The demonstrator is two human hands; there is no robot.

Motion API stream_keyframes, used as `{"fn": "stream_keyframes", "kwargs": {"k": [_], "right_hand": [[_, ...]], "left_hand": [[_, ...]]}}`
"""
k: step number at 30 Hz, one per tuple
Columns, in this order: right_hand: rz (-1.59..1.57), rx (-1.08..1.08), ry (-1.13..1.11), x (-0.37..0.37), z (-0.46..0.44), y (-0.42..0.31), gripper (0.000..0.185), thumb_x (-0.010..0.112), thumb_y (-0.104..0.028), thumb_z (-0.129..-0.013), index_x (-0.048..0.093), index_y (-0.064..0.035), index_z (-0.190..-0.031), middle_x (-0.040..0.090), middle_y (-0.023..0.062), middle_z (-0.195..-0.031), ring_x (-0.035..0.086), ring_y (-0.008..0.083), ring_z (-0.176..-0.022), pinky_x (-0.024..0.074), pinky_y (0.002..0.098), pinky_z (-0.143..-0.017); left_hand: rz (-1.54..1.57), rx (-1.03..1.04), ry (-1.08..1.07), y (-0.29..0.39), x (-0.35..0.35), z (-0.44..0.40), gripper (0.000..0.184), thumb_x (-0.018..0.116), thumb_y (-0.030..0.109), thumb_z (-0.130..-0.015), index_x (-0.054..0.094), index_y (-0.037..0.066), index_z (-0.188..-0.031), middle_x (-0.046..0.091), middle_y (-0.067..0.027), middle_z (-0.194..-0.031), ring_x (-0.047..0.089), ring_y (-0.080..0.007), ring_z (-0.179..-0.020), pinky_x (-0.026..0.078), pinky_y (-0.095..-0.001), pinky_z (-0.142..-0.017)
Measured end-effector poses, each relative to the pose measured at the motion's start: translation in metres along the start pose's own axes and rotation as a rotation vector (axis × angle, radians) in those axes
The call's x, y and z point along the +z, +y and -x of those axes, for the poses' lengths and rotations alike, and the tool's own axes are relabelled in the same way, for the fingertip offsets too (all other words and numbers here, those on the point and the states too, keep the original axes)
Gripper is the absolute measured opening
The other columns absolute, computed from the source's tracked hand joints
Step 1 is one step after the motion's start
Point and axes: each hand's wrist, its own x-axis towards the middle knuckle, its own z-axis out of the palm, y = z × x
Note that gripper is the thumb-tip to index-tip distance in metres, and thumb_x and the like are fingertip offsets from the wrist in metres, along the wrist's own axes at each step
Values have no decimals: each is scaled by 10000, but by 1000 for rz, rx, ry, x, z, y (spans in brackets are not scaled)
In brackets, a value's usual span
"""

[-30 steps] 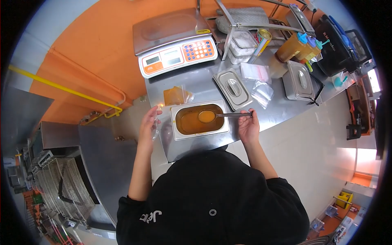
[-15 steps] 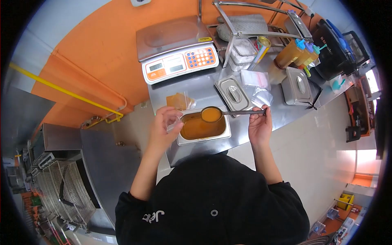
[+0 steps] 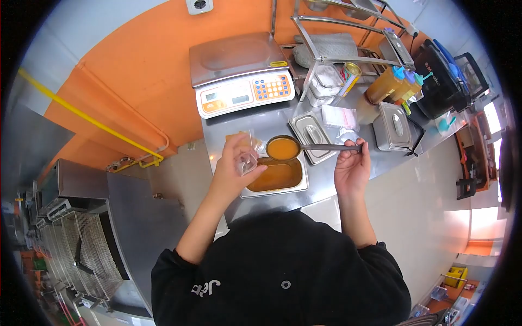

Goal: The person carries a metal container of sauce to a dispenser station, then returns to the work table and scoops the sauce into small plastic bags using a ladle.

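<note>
My right hand point(image 3: 351, 168) grips the end of the dark handle of a ladle point(image 3: 283, 148), whose bowl is full of orange-brown sauce. The bowl is raised over the back edge of a steel container point(image 3: 278, 192) with more of the sauce inside. Held in my left hand point(image 3: 234, 169) is a small clear plastic cup point(image 3: 246, 162), close to the left of the ladle bowl. Behind it lies a clear bag with something orange-brown point(image 3: 237, 139), partly hidden by my left hand. A steel lid point(image 3: 312, 133) rests behind the ladle handle.
A scale point(image 3: 244, 96) stands at the back left of the steel table point(image 3: 215, 130). Behind the lid are plastic bags point(image 3: 340, 117) and clear tubs point(image 3: 325, 84). To the right are a lidded steel container point(image 3: 392, 127), squeeze bottles point(image 3: 385, 84) and a black appliance point(image 3: 439, 87).
The filled ladle has risen from the sauce container. My left hand has moved right with the cup, up to the ladle bowl. My right hand has shifted right.
</note>
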Motion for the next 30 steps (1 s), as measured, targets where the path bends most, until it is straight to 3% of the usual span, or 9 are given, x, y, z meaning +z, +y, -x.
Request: {"fn": "stream_keyframes", "kwargs": {"k": [4,8,10,14,17,19,30], "right_hand": [[-1,4,12,0,1,-2,174,411,-268,-945,459,-101,-947,605,121,-849,562,151,-645,467,225,-628],[7,-11,4,7,5,-6,175,401,-266,-949,456,-99,-955,600,124,-855,567,155,-629,471,231,-630],[6,-25,-18,16,7,-9,176,395,-264,-952,454,-99,-958,599,127,-862,570,157,-625,472,233,-630],[50,-145,-102,35,8,-16,189,366,-266,-962,445,-94,-971,591,143,-872,585,175,-636,477,241,-612],[84,-219,-172,47,10,-21,202,351,-278,-966,437,-95,-980,585,150,-867,585,191,-639,479,253,-590],[93,-249,-197,55,12,-23,209,344,-284,-967,432,-96,-985,583,153,-862,582,198,-635,479,261,-576],[208,-493,-406,74,22,-33,234,304,-319,-970,371,-98,-1004,553,182,-835,565,211,-577,501,268,-530]], "left_hand": [[-270,86,-12,11,2,-2,716,721,39,-698,288,34,-1269,532,-71,-869,533,-152,-858,419,-279,-791],[-219,88,34,7,9,-4,714,737,68,-688,304,34,-1255,531,-76,-869,535,-166,-859,414,-284,-787],[-299,119,130,8,13,-8,653,749,133,-663,394,63,-1207,541,-44,-806,558,-185,-799,381,-359,-818],[-395,180,189,18,21,-15,639,750,172,-650,424,72,-1190,545,-21,-816,551,-187,-821,338,-378,-852],[-366,163,201,26,24,-18,650,749,172,-650,421,71,-1202,547,-39,-869,528,-197,-875,341,-371,-855],[-454,140,176,35,25,-19,698,751,110,-668,357,31,-1239,442,-138,-1162,480,-233,-1091,399,-340,-921],[-190,182,238,51,32,-15,724,752,123,-676,316,9,-1244,446,-131,-1157,462,-207,-1093,380,-319,-933]]}}
